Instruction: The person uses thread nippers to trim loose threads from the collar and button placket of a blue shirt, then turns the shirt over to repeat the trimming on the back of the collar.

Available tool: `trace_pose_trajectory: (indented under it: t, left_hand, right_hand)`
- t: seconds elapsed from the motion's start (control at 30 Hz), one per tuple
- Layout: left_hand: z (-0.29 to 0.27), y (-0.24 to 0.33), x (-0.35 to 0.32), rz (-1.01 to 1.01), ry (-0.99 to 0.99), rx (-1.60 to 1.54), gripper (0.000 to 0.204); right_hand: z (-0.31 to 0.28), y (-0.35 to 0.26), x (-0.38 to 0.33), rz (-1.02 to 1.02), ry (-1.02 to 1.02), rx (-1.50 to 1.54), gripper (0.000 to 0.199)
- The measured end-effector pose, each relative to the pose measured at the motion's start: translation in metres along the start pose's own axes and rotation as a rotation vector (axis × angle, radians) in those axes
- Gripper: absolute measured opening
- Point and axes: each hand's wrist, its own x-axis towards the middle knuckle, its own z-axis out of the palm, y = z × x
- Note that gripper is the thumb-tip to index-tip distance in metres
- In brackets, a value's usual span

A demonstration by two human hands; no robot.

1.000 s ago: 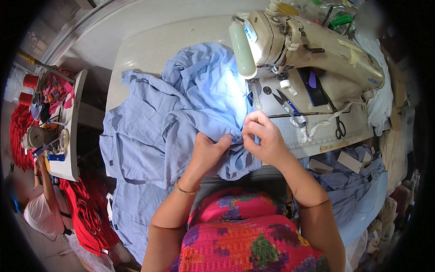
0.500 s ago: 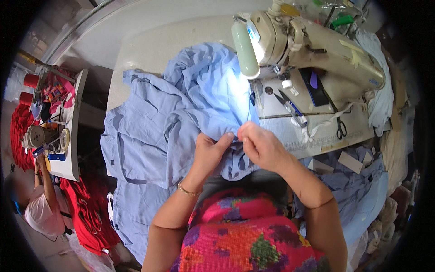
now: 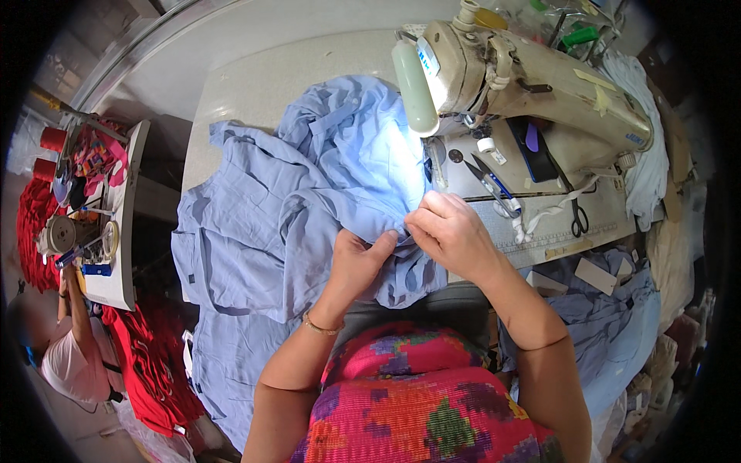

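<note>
A large light blue garment (image 3: pixel 293 208) lies bunched over the sewing table, hanging off its near left edge. My left hand (image 3: pixel 361 262) and my right hand (image 3: pixel 448 231) meet at a fold of this fabric near the table's front, both pinching it with the fingertips close together. The cream sewing machine (image 3: pixel 525 77) stands just beyond my right hand, its lamp lighting the cloth under the needle end.
Black-handled scissors (image 3: pixel 577 220), blue-handled snips (image 3: pixel 494 185) and a dark phone (image 3: pixel 532 147) lie on the machine bed. More blue fabric (image 3: pixel 610 324) piles at the right. At the left, another person in white works red cloth beside a tray of thread spools (image 3: pixel 85 201).
My right hand has slid left along the fabric to meet my left hand, and the fold between them has bunched tighter.
</note>
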Motion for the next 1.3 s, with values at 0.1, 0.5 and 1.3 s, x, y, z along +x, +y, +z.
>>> trace_pose_trajectory:
  t: [0.1,0.5,1.3]
  left_hand:
    - [-0.002,-0.002,0.001,-0.011,-0.004,-0.028,0.017]
    - [-0.006,-0.005,0.008,-0.012,-0.055,-0.065,0.017]
    - [-0.013,-0.004,0.005,-0.142,-0.114,-0.111,0.011]
  right_hand:
    - [-0.005,0.002,-0.001,-0.012,-0.008,-0.047,0.009]
    - [0.022,0.004,0.002,-0.033,-0.09,0.329,0.005]
    - [0.029,0.002,-0.014,0.501,0.15,0.81,0.003]
